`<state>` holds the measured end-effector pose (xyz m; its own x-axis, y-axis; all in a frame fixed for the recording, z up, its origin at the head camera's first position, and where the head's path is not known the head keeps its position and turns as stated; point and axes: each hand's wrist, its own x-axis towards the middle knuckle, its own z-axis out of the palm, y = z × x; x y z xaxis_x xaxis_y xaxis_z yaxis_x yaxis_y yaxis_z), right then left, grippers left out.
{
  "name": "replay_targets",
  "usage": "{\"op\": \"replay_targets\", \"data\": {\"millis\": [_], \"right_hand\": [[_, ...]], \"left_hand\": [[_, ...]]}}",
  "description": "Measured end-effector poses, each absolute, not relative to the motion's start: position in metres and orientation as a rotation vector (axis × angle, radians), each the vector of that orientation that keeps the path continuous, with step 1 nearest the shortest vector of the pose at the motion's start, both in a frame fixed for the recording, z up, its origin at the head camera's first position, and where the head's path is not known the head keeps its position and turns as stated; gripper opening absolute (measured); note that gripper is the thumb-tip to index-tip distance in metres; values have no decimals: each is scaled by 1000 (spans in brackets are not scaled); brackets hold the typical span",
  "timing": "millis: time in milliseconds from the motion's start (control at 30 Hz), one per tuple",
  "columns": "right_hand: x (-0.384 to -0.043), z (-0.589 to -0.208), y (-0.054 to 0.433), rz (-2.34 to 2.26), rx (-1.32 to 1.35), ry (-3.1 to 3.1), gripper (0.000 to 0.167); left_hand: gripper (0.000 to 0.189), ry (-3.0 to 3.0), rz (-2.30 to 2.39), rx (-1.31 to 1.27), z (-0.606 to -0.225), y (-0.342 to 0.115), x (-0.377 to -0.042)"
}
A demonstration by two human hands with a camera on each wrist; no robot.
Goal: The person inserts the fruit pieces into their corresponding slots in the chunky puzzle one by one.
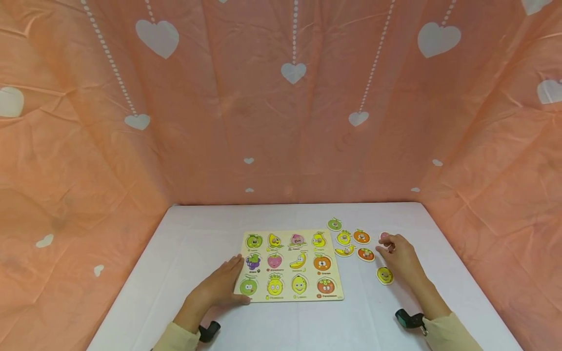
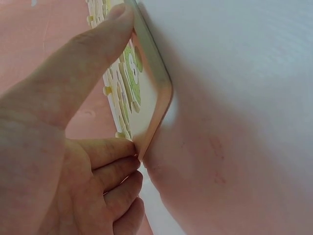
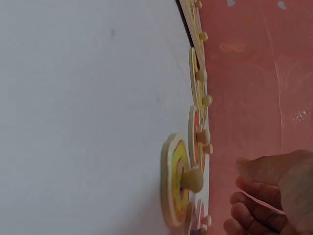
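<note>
My left hand (image 1: 222,283) rests at the near left corner of a wooden fruit puzzle board (image 1: 287,279). Its thumb lies along the front edge, its fingers against the left side. Knobbed pieces sit in the board's top row, among them a pear piece (image 1: 318,239). Over the right end of the loose pieces hovers my right hand (image 1: 404,257), fingers loosely bent and holding nothing. Just beyond its fingertips lies a pink piece (image 1: 384,235), partly covered by the hand. A yellow lemon piece (image 1: 385,276) with a knob (image 3: 193,180) lies nearer me.
Between board and right hand lie an orange piece (image 1: 362,236), a persimmon piece (image 1: 366,254), a banana piece (image 1: 345,250), a pineapple piece (image 1: 344,238) and a green round piece (image 1: 334,224). A white cloth (image 1: 175,253) covers the table; a pink curtain (image 1: 290,146) hangs behind.
</note>
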<state>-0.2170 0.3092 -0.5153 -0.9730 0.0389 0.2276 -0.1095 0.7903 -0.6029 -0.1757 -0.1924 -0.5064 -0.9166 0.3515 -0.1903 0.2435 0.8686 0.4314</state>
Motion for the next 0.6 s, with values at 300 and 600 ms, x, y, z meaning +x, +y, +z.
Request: {"op": "replay_targets", "data": {"millis": [300, 600], "right_hand": [[-211, -519, 324, 982, -36, -2770, 27], [-208, -522, 334, 929, -58, -2792, 27]], "left_hand": [[116, 2790, 579, 458, -509, -192, -177], [115, 2785, 603, 444, -508, -192, -175]]}}
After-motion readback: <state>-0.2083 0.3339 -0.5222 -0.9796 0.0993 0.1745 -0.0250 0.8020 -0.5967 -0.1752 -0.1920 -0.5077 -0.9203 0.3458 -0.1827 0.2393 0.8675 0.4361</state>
